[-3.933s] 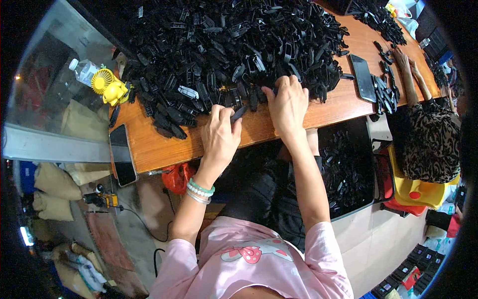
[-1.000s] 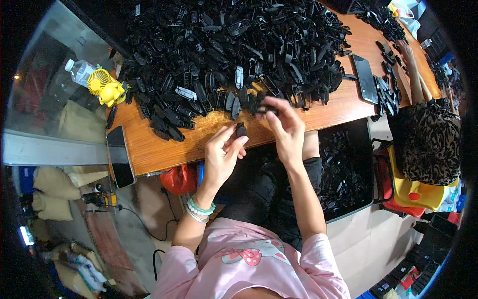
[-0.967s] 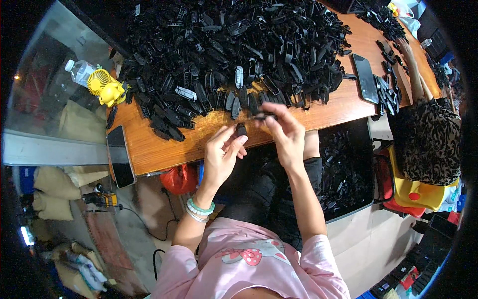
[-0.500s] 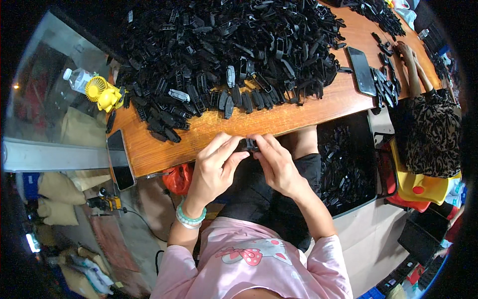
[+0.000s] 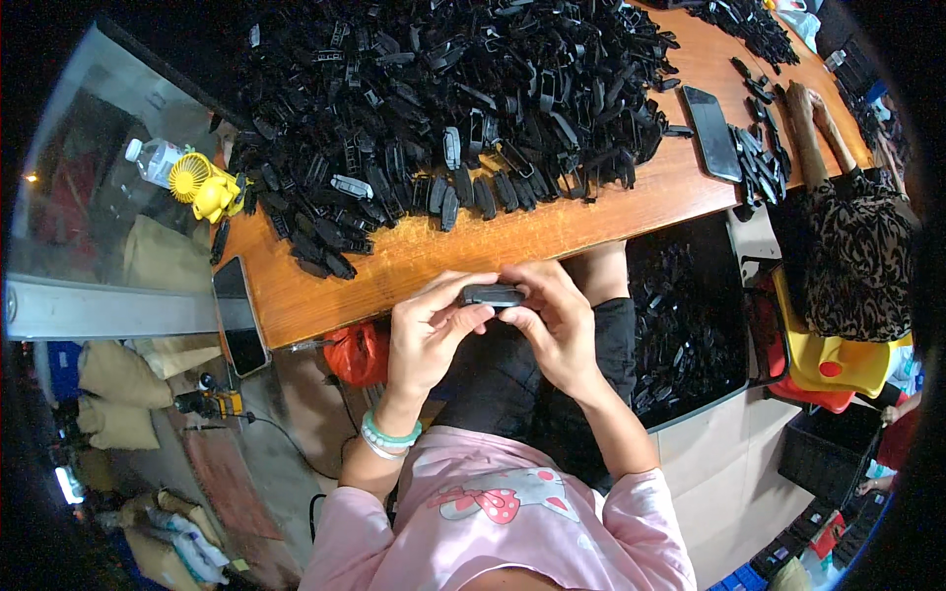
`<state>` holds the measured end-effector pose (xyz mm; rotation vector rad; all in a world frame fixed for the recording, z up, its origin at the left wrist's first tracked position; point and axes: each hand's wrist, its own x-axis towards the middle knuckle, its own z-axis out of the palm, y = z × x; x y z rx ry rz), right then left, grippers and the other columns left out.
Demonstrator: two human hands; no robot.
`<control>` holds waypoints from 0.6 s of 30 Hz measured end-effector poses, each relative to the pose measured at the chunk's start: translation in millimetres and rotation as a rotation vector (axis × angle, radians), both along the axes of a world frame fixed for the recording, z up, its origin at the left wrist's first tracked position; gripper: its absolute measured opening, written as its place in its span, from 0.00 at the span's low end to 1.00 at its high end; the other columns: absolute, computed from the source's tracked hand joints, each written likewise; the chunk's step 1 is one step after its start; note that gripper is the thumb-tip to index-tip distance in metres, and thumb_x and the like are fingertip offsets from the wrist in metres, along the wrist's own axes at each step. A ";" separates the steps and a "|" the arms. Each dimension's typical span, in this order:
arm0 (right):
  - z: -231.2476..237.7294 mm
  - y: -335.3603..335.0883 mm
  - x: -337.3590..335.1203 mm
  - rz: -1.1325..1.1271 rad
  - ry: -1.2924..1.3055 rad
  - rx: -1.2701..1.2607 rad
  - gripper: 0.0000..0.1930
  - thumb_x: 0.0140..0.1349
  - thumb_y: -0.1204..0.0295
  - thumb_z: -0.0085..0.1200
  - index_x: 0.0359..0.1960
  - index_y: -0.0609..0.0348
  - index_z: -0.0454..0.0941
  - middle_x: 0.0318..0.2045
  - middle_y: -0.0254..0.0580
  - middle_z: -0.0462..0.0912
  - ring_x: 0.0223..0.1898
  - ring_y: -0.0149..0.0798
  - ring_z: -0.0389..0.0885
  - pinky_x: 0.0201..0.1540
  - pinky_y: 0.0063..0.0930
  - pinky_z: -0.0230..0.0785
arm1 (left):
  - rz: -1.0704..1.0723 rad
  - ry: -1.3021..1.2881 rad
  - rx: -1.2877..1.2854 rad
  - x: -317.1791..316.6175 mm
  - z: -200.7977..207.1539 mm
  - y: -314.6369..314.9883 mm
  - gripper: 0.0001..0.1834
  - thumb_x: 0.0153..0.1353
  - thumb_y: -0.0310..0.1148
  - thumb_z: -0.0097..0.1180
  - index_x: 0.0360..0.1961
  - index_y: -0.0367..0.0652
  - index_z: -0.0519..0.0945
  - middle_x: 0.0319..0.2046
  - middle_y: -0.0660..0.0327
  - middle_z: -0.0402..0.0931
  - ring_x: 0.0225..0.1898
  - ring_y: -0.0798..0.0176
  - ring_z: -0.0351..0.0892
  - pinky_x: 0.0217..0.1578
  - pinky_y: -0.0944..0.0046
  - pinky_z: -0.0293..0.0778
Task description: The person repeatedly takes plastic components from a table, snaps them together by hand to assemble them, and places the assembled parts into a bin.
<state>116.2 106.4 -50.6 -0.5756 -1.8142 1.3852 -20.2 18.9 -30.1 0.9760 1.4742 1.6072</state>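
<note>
A small elongated black plastic part (image 5: 492, 295) is held level between both hands, over my lap and just off the table's near edge. My left hand (image 5: 422, 340) pinches its left end between thumb and fingers. At the other end, the thumb and fingers of my right hand (image 5: 558, 325) are closed on the same part, hiding its tip. Beyond the hands, a large heap of similar black plastic parts (image 5: 414, 98) covers much of the wooden table (image 5: 315, 303). Several loose black parts lie in a row along the heap's near side.
A phone (image 5: 241, 317) lies at the table's left corner, near a yellow fan (image 5: 202, 187) and a plastic bottle (image 5: 153, 160). Another phone (image 5: 710, 135) lies right. A black bin (image 5: 687, 335) of parts stands below the table. At far right, another person's hands (image 5: 810, 118) rest near more parts.
The black part has turned so that its long smooth side shows between my fingers. Both hands have shifted slightly, with the right thumb now under the part.
</note>
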 end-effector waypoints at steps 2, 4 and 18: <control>2.3 -0.9 1.4 0.066 0.092 -0.232 0.13 0.53 0.83 0.58 0.42 0.68 0.76 0.35 0.44 0.76 0.33 0.34 0.77 0.35 0.23 0.72 | -0.116 -0.062 0.033 -3.8 -3.4 -0.9 0.17 0.57 0.26 0.60 0.47 0.32 0.78 0.37 0.59 0.75 0.32 0.71 0.76 0.29 0.73 0.72; 1.0 -0.9 5.0 0.054 0.142 -0.157 0.10 0.54 0.84 0.56 0.39 0.70 0.76 0.33 0.41 0.75 0.29 0.30 0.76 0.32 0.20 0.72 | -0.141 -0.172 0.035 -2.2 -4.6 -0.2 0.15 0.57 0.27 0.60 0.45 0.32 0.79 0.37 0.59 0.76 0.31 0.71 0.75 0.28 0.74 0.71; -0.3 75.8 -57.2 -0.512 -0.227 0.676 0.06 0.52 0.81 0.55 0.32 0.62 0.78 0.33 0.44 0.74 0.36 0.46 0.75 0.38 0.34 0.68 | -0.032 1.508 0.155 -48.5 -20.3 89.3 0.18 0.45 0.18 0.51 0.41 0.36 0.79 0.43 0.51 0.72 0.49 0.50 0.69 0.50 0.56 0.67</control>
